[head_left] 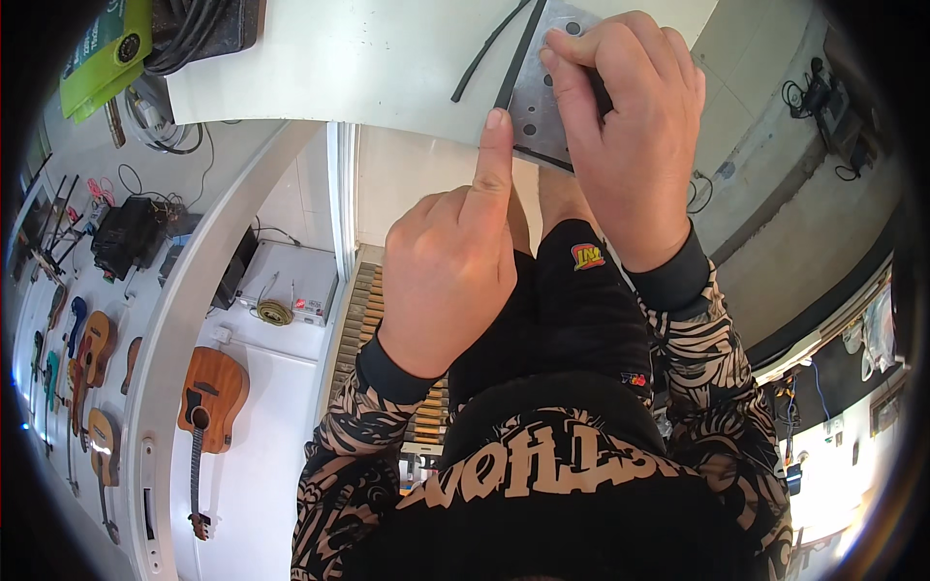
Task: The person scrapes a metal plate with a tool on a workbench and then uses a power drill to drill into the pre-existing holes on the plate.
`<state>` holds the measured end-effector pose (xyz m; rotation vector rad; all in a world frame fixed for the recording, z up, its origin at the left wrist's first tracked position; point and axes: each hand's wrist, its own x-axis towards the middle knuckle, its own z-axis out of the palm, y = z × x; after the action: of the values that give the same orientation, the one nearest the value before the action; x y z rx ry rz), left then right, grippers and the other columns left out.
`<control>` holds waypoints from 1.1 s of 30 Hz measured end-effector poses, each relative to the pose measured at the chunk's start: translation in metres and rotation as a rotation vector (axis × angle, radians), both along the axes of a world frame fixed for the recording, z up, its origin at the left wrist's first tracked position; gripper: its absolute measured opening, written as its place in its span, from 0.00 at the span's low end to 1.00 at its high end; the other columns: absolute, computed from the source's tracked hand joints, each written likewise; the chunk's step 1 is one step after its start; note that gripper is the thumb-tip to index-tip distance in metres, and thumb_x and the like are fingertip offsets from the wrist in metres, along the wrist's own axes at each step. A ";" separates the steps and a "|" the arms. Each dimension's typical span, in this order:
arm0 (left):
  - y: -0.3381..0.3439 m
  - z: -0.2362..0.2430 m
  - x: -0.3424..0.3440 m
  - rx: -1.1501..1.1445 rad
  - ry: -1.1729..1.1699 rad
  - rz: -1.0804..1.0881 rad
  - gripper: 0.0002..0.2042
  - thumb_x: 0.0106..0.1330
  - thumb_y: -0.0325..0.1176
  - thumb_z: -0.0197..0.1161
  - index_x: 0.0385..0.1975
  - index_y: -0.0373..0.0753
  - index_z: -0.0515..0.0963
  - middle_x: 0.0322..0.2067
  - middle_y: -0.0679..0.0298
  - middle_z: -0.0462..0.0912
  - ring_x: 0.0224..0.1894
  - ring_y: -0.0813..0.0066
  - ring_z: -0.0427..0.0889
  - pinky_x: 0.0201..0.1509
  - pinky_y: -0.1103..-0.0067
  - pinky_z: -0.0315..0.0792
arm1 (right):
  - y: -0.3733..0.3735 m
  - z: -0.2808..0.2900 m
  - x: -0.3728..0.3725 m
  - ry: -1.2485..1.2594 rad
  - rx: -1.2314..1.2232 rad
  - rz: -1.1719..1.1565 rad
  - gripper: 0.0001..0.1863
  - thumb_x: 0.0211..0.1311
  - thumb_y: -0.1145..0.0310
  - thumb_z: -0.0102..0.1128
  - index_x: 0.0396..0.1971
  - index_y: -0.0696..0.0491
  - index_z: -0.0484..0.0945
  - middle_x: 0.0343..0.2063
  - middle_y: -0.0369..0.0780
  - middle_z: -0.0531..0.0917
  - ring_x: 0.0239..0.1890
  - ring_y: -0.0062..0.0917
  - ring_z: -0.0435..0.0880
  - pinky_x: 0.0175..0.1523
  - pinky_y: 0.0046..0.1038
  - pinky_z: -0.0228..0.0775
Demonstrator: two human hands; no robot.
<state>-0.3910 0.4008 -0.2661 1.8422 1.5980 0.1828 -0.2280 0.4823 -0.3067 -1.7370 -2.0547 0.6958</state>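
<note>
A grey metal plate (529, 105) with several round holes lies at the top, near the table's front edge. Along its left side runs a straight black strip (519, 53). My left hand (450, 266) has its index finger stretched out, the tip on the lower end of that strip; its other fingers are curled and partly hidden. Over the plate, my right hand (635, 126) has thumb and index fingertip pinched together. Anything between those tips is too small to make out. A loose, slightly bent black strip (480, 66) lies on the table to the left.
The white table (339, 68) carries a green package (105, 53) and coiled black cable (189, 39) at far left. Below left, an acoustic guitar (221, 387) lies by a white partition. More guitars (99, 344) are further left. A black device (841, 121) with cables is far right.
</note>
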 end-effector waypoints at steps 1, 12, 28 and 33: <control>-0.001 0.001 0.000 -0.007 -0.001 0.000 0.35 0.62 0.18 0.65 0.74 0.27 0.70 0.18 0.62 0.77 0.20 0.65 0.80 0.29 0.70 0.79 | 0.001 0.001 -0.001 0.033 0.014 -0.032 0.10 0.61 0.75 0.70 0.29 0.53 0.75 0.31 0.40 0.75 0.36 0.39 0.74 0.44 0.40 0.61; -0.020 0.001 -0.006 -0.040 -0.008 0.002 0.37 0.60 0.17 0.65 0.75 0.27 0.69 0.19 0.62 0.76 0.21 0.65 0.80 0.30 0.70 0.79 | -0.001 -0.006 0.000 0.007 0.038 -0.030 0.09 0.61 0.76 0.70 0.30 0.53 0.75 0.32 0.41 0.75 0.37 0.40 0.74 0.46 0.40 0.62; -0.040 0.000 -0.006 -0.040 -0.043 0.061 0.36 0.63 0.15 0.61 0.76 0.28 0.69 0.18 0.59 0.75 0.20 0.62 0.78 0.30 0.67 0.76 | -0.004 -0.017 0.000 0.022 0.142 -0.027 0.09 0.60 0.77 0.70 0.29 0.54 0.75 0.30 0.41 0.76 0.36 0.39 0.74 0.45 0.39 0.62; -0.044 -0.003 -0.009 -0.028 -0.029 0.052 0.36 0.63 0.15 0.61 0.76 0.28 0.69 0.19 0.58 0.76 0.21 0.62 0.79 0.31 0.67 0.77 | -0.002 -0.009 -0.002 0.013 0.093 -0.019 0.09 0.60 0.77 0.70 0.29 0.54 0.75 0.30 0.41 0.76 0.36 0.40 0.74 0.45 0.39 0.63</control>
<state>-0.3996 0.3571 -0.2686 1.7709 1.6215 0.2085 -0.2297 0.4801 -0.3157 -1.6930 -2.0259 0.5943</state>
